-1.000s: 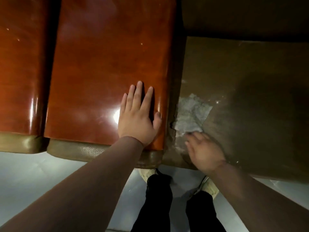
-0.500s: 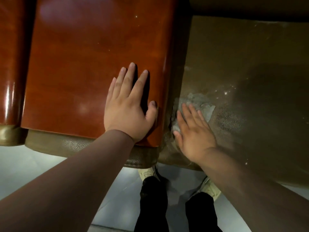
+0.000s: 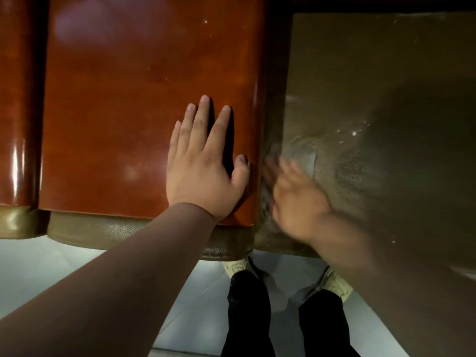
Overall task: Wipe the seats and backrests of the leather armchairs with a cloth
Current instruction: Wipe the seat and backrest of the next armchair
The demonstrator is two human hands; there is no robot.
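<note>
The right hand (image 3: 296,197) bears down on the pale cloth (image 3: 307,161) at the front left corner of the brown leather seat (image 3: 373,86), but motion blur hides whether its fingers lie flat or curl into the fabric. The left hand (image 3: 203,171) rests flat, fingers straight and holding nothing, on the glossy reddish armrest (image 3: 134,99) just beside the seat, which looks like a brace. For a clean result, overlapping strokes with steady pressure should run from this corner toward the seat's back, and the crease against the armrest probably needs a folded edge.
</note>
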